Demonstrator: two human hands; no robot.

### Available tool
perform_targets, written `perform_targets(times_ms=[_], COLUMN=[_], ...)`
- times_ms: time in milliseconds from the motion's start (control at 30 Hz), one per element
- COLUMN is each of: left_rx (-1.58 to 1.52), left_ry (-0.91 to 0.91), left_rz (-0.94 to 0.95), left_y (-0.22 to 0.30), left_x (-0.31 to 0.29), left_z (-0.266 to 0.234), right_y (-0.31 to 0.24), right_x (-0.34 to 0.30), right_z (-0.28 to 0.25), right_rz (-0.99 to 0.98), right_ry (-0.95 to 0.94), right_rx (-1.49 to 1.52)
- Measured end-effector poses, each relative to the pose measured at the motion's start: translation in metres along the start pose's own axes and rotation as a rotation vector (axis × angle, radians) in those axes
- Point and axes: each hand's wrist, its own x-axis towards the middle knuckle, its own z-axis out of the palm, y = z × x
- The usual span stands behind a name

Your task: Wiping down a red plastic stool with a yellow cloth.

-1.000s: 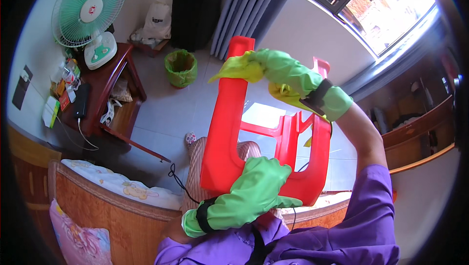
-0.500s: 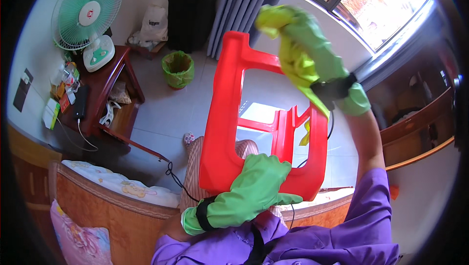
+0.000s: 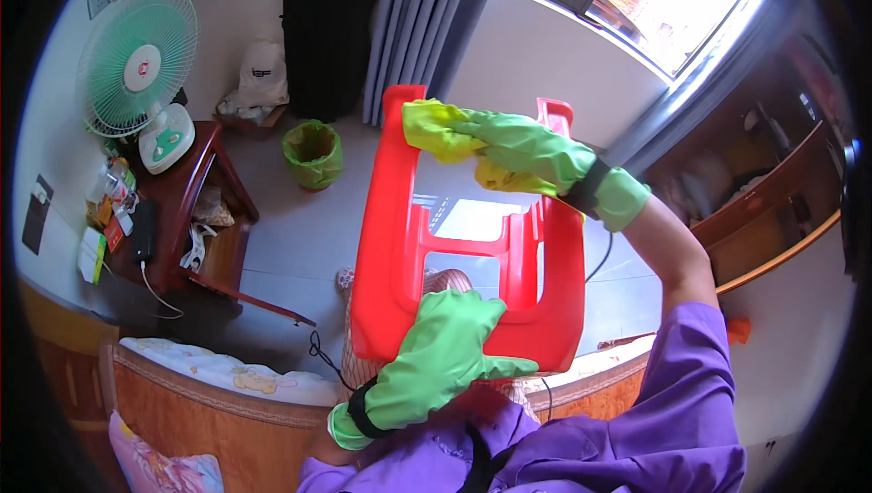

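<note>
A red plastic stool (image 3: pixel 380 266) rests tipped over in front of me, its legs pointing away and open gaps between its bars. My left hand (image 3: pixel 440 352), in a green rubber glove, grips the stool's near end, with fingers over the edge of the opening and the thumb out to the right. Across the stool's far part reaches my gloved right hand (image 3: pixel 536 150), closed on a yellow cloth (image 3: pixel 440 128). One end of the cloth touches the top of the far left leg; the rest hangs below my fingers.
To the left, a fan (image 3: pixel 145 66) and small items stand on a dark red cabinet (image 3: pixel 204 152) with its door hanging out. A lined green bin (image 3: pixel 313 162) is on the floor. Right of me is a wooden shelf unit (image 3: pixel 772 230). A black cable (image 3: pixel 318 348) hangs near my left arm.
My right hand has come down and to the left with the cloth, from above the stool onto its far left leg. The stool's far end now tilts differently; my left hand keeps its grip.
</note>
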Motion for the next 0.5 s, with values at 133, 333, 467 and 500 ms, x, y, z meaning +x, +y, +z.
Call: perform_targets(times_ms=[133, 333, 467, 500], left_rx=[-0.004, -0.009, 0.000, -0.002], left_ry=[0.006, -0.002, 0.002, 0.000], left_rz=[0.024, 0.097, 0.114, 0.124], left_y=[-0.006, -0.005, -0.006, -0.006], left_x=[-0.002, 0.004, 0.002, 0.002], left_z=[0.004, 0.016, 0.021, 0.023], right_y=[-0.010, 0.009, 0.023, 0.023], right_x=[-0.058, -0.098, -0.124, -0.132], right_z=[0.031, -0.003, 0.009, 0.000], right_rz=[-0.175, -0.177, -0.496, -0.455], right_ry=[0.180, 0.103, 0.452, 0.418], right_rx=[-0.275, 0.262, -0.225, -0.364])
